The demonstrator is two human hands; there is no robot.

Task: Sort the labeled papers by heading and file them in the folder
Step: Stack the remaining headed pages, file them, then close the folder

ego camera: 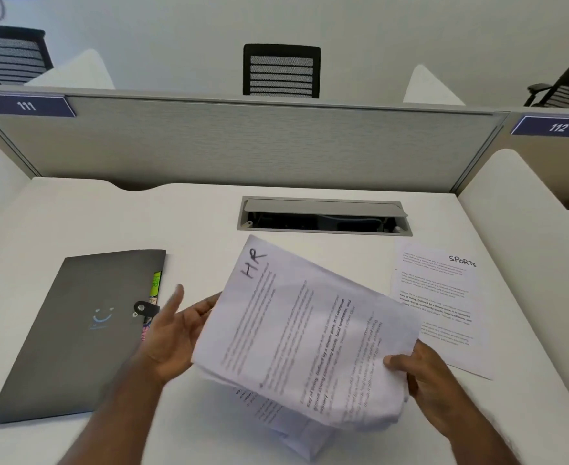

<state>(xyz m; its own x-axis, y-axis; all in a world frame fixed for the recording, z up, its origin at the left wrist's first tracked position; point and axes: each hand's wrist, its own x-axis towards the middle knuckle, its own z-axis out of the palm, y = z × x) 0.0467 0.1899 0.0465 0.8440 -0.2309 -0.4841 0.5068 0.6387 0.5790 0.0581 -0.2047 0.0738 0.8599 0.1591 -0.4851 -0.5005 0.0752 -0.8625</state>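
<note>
Papers [303, 337] in a stack are held above the desk [209, 209] at lower centre of the frame, tilted, top sheet hand-marked "HR" at its upper left corner. Printed text on the top sheet is blurred. Lower sheets of the stack droop toward the desk at bottom centre.

Left hand [172, 333]: at the stack's left edge, palm toward the sheets, fingers mostly extended, thumb raised clear. Fingertips are hidden behind the stack; whether they clasp it cannot be told.

Right hand [417, 367]: pinching the stack's lower right edge, thumb on top, fingers underneath.

Folder [75, 333]: grey, lying flat on the desk at left of the frame, strap fastened. Coloured tabs protrude along its right edge; the green one [155, 283] reads "HR".

Sheet [444, 307] headed "SPORTS": lying flat on the desk at right of the frame, partly overlapped in view by the held stack.

Cable tray [323, 216]: set in the desk at upper centre, lid raised.

Partition [242, 146] behind the desk carries plates "111" [26, 105] at upper left and "112" [557, 127] at upper right. Chair [281, 70] stands beyond it.
</note>
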